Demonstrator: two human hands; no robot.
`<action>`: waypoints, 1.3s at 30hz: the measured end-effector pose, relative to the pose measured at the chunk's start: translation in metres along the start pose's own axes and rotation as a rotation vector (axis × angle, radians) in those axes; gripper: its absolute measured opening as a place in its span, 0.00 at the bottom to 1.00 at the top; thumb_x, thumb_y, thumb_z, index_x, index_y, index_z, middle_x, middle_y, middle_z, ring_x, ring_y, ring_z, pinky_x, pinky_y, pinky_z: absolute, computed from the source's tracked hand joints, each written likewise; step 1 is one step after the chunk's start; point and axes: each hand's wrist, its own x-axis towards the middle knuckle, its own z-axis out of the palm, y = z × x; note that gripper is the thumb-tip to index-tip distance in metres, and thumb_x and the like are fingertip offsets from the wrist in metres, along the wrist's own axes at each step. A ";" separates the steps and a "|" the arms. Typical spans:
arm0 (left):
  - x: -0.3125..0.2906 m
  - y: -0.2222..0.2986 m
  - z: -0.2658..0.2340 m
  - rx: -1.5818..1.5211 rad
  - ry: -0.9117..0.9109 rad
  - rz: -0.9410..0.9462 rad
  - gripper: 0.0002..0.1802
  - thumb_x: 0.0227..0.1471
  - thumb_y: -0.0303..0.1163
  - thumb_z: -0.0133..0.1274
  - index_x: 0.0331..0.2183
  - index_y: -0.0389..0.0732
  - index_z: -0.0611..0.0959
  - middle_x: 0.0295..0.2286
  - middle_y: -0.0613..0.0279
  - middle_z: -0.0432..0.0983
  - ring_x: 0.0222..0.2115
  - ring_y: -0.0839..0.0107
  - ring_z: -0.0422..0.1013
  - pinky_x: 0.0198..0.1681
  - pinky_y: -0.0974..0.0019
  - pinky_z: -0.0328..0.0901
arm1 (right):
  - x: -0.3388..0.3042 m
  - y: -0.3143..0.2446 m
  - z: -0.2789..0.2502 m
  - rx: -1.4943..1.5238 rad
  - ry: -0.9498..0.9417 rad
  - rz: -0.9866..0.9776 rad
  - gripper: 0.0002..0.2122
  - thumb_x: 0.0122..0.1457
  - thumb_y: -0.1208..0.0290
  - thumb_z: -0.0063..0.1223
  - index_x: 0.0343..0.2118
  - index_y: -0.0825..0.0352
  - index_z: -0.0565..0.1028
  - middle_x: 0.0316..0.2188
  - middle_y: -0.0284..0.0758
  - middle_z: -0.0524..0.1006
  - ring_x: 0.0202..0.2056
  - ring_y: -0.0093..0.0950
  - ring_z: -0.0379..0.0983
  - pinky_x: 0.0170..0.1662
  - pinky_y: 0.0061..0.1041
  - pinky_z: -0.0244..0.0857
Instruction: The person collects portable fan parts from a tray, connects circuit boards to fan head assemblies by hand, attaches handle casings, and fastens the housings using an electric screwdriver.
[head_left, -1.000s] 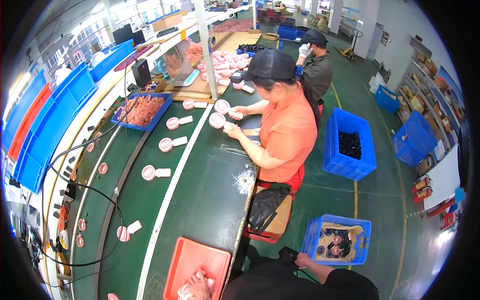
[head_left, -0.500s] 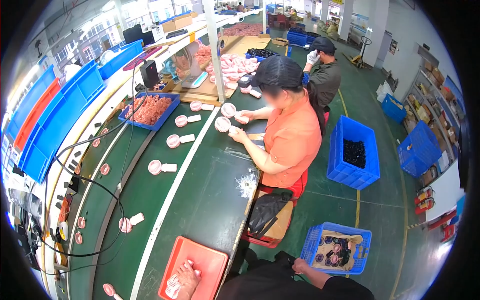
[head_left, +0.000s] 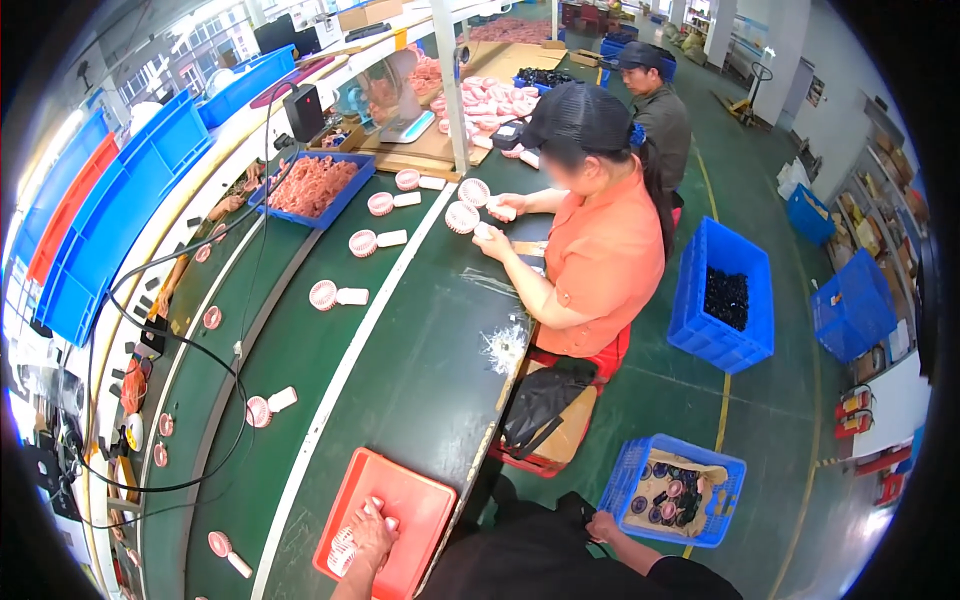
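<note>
My left hand (head_left: 374,533) is in a shallow red tray (head_left: 432,494) near the front of the bench. Its fingers are curled round small pink-and-white handheld fans (head_left: 341,550), their round slotted heads showing beside the palm. How many it holds is partly hidden by the hand. Low on the right, my right hand (head_left: 603,527) is closed against something dark by my black clothing. What it grips, if anything, cannot be made out. Beside it on the floor stands a blue basket (head_left: 735,487) lined with brown paper, with dark and pink round parts inside.
Handheld fans (head_left: 363,242) lie spaced along the green conveyor (head_left: 300,350) to the left. A co-worker in orange (head_left: 600,250) sits ahead, holding two fans. A blue tray (head_left: 361,178) of pink parts, hanging black cables (head_left: 190,338) and a large blue crate (head_left: 757,345) surround the bench.
The whole view has shifted a little. My left hand stays in the tray on the fans. The far co-worker has lowered a gloved hand from the head and turned.
</note>
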 end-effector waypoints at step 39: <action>-0.018 -0.013 -0.058 -0.248 -0.032 -0.062 0.70 0.28 0.48 0.67 0.62 0.39 0.40 0.53 0.38 0.60 0.48 0.45 0.68 0.50 0.53 0.66 | 0.005 -0.009 -0.027 -0.048 -0.073 0.044 0.12 0.49 0.69 0.51 0.27 0.75 0.79 0.27 0.48 0.79 0.29 0.38 0.80 0.34 0.32 0.75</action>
